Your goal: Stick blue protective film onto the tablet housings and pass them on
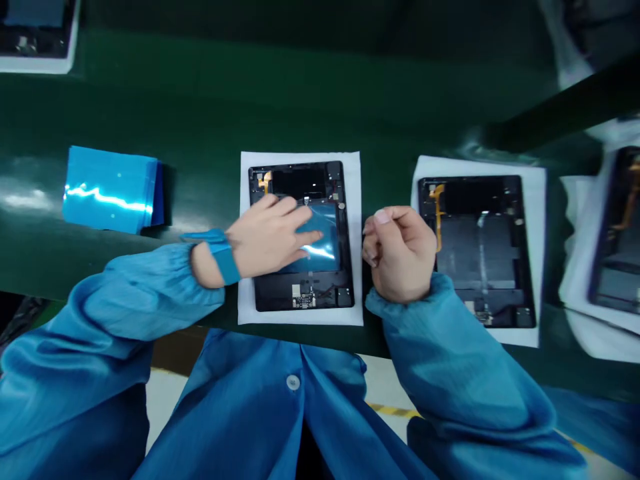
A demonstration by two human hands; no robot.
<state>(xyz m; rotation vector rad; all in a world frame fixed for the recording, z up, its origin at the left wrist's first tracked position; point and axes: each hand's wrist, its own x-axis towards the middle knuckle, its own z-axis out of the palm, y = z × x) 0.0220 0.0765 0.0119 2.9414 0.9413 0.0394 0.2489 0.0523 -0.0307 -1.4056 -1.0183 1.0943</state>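
An opened tablet (280,293) with its inner parts exposed lies on a white sheet (353,233) in front of me. A shiny blue film (325,230) covers the middle of the tablet. My left hand (273,233) rests palm down over that film, fingers spread, hiding the film's left part. A blue band (225,257) circles the left wrist. Between this tablet and a second opened tablet (475,250), my right hand (400,250) is closed with thumb against curled fingers. Whether anything is pinched there cannot be made out.
To the left on the green table (210,100) sits a stack of blue film sheets (110,190). The second tablet lies on its own white sheet (535,253). Another opened tablet (620,247) is at the right edge, and one more tablet (35,37) is at the upper left.
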